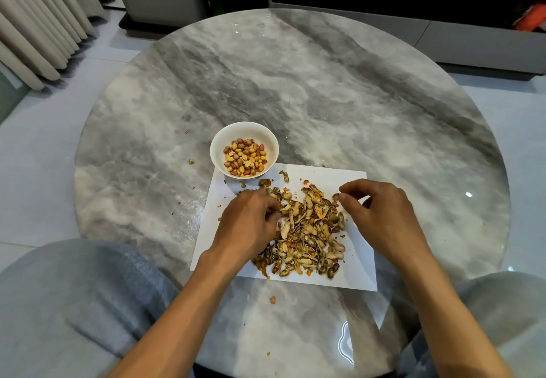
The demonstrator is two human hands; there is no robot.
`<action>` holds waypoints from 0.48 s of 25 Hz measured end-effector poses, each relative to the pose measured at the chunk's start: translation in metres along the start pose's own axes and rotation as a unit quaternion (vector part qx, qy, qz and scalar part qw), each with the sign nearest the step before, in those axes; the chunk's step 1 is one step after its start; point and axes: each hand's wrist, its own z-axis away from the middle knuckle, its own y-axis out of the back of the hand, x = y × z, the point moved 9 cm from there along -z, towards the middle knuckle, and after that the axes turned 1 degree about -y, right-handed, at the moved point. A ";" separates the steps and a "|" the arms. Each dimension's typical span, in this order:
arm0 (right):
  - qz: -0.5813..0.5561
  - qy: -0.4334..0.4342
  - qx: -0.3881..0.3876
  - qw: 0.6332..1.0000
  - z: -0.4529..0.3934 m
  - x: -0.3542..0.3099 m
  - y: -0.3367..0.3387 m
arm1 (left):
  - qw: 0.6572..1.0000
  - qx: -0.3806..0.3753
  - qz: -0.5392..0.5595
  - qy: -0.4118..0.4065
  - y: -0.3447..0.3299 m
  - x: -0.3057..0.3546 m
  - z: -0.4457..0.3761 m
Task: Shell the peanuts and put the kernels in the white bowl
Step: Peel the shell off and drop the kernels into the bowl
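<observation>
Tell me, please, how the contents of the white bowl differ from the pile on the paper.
The white bowl holds only shelled kernels, yellow and reddish; the pile on the paper is mostly split tan shells. The kernels sit contained; the pile sprawls loose. Both are peanut parts.

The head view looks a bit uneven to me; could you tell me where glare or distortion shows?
Head view: bright glare spots on the glossy table near its front and right edge; wide-angle bending curves the table rim; white bowl and shells stay sharp.

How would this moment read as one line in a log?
left hand: in shell pile | right hand: pinching shell bit | white bowl: holds kernels
</observation>
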 end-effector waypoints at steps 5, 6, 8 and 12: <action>0.102 -0.056 -0.152 0.982 0.005 0.024 -0.020 | 0.997 -0.063 -0.017 -0.045 0.005 0.021 0.012; 0.106 -0.056 -0.173 0.978 0.007 0.023 -0.032 | 0.991 -0.112 -0.030 -0.072 -0.004 0.030 0.018; 0.078 -0.043 -0.180 0.980 0.007 0.018 -0.051 | 0.977 -0.170 -0.066 -0.114 -0.018 0.040 0.026; 0.026 -0.011 -0.128 0.991 0.007 0.009 -0.028 | 0.983 -0.143 -0.076 -0.092 -0.007 0.030 0.023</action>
